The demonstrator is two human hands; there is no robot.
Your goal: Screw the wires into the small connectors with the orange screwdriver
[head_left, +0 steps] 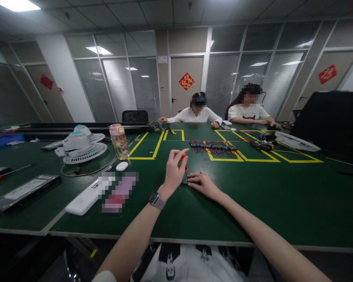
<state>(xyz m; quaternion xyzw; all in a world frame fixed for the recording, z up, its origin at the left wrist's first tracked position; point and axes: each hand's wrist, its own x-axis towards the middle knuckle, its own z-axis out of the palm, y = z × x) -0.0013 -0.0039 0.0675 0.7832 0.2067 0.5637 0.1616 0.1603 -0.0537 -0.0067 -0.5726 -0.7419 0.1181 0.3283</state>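
My left hand, with a watch on its wrist, is closed round the orange handle of a screwdriver. The screwdriver stands nearly upright, shaft pointing down at a small dark-green part on the table. My right hand lies low on the table, its fingertips closed at the right side of that part and seeming to hold it. The part's details are too small to make out. Beyond my hands lies a long row of small green parts with red and blue wires.
On the green table at left are a white fan, a pink-lidded bottle, a white oval object, a long white case and a flat metal-framed device. Yellow tape marks rectangles. Two people sit opposite.
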